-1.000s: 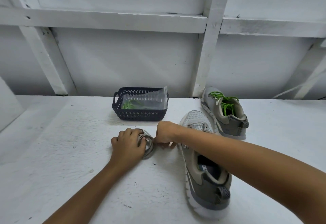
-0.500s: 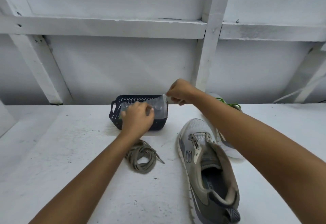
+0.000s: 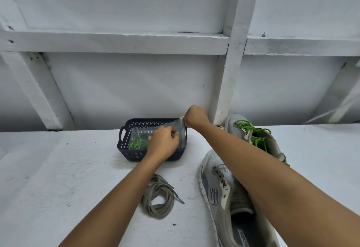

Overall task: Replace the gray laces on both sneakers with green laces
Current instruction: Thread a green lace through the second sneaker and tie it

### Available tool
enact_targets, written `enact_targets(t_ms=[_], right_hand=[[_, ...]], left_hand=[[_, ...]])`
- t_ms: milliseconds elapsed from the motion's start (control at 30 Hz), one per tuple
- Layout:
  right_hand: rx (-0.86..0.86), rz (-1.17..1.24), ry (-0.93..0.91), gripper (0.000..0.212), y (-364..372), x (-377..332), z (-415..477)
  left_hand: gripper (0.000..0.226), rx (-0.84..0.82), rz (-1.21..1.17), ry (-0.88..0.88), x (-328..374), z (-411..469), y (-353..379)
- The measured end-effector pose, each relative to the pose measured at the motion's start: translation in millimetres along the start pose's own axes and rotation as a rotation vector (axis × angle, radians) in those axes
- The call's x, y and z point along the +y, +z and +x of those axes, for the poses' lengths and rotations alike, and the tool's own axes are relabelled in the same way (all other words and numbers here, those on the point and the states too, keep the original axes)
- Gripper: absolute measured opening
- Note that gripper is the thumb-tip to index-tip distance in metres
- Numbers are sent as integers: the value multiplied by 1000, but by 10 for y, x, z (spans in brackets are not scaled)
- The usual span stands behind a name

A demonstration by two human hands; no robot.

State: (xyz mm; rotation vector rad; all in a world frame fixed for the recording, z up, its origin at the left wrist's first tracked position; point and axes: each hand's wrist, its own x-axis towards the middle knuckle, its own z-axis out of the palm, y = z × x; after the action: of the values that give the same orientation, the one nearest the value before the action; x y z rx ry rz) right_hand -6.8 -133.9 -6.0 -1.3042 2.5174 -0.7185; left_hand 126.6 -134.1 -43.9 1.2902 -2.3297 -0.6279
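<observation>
Gray-and-white mesh, that was the near sneaker point(image 3: 216, 194), lying closest to the camera on the right of the white table point(image 3: 58, 188). Its eyelets were bare, its tongue flopped open, and the right forearm crossed over it. Just left of it the gray laces point(image 3: 157, 200) sat in a loose coil on the tabletop, not touching the shoe and with nobody holding them.

Further back was a dark openwork basket point(image 3: 124, 143) with a clear plastic bag point(image 3: 182, 137) lying in it. You could see the green laces point(image 3: 137, 142) bunched up inside the bag at its left end. The left hand point(image 3: 163, 145) was over the basket, fingers curled and pinching the plastic near the bag's right end. The right hand point(image 3: 194, 116) was a bit higher and further back, closed in a fist with the bag's top corner nipped in it, so that edge stood up above the basket rim.

Off to the right of the basket, against the white wall point(image 3: 136, 91), the far sneaker point(image 3: 270, 141) was already threaded in green.
</observation>
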Motion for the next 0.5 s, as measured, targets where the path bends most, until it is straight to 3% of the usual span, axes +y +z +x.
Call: enact_targets(t_ms=[67, 200, 400, 500], right_hand=[[-20, 50, 1, 19, -8, 11, 8], [-61, 19, -27, 39, 65, 19, 18], [63, -57, -81, 14, 123, -74, -22], [70, 75, -102, 10, 17, -159, -6]], left_hand=[[18, 0, -12, 2, 14, -14, -5], [18, -13, -1, -7, 43, -33, -11], [18, -2, -74, 3, 24, -14, -26], [16, 25, -176, -3, 46, -35, -63]])
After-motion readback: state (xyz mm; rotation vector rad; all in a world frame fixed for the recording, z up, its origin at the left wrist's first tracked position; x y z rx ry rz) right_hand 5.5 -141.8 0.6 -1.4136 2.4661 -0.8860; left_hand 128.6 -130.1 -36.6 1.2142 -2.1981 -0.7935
